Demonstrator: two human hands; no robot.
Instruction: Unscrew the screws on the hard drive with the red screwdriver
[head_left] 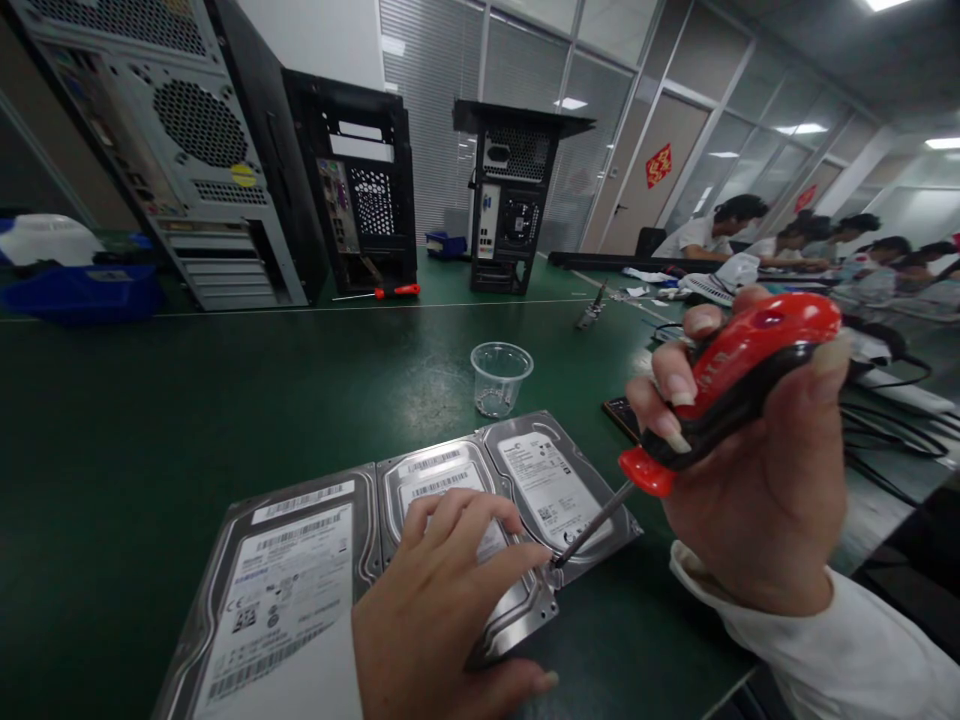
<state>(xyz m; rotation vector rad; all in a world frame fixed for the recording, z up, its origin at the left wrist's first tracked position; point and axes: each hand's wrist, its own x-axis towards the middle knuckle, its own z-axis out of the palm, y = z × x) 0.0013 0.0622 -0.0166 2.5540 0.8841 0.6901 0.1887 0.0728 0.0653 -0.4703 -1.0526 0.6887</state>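
At the far left, a blue tray (pixel 82 295) is cut off by the edge, as is the top of the big case (pixel 195 130). The left drive (pixel 300 560) lies on the desk (pixel 135 410), its near end out of frame and its long axis slanting from near left to far right. Behind it, the middle case (pixel 371 200) has the far screwdriver (pixel 396 291) lying at its foot. The left hand (pixel 450 590) covers much of the middle drive (pixel 450 470), fingers bent over it and thumb apart; whether its grip clasps the drive, I cannot tell. Beyond stand a clear cup (pixel 501 385), its contents too small to make out, and the back case (pixel 506 190). The right drive (pixel 551 490), like the middle one, runs from far left to near right. The near screwdriver (pixel 720 390) points down-left, its tip by that drive's near edge, the contact hidden beside a left fingertip; its long axis rises to the upper right. The right hand's (pixel 765 500) grip is closed around the handle. A dark board (pixel 620 418) is partly hidden behind it. Farther right, people (pixel 712 225) are hard to make out.
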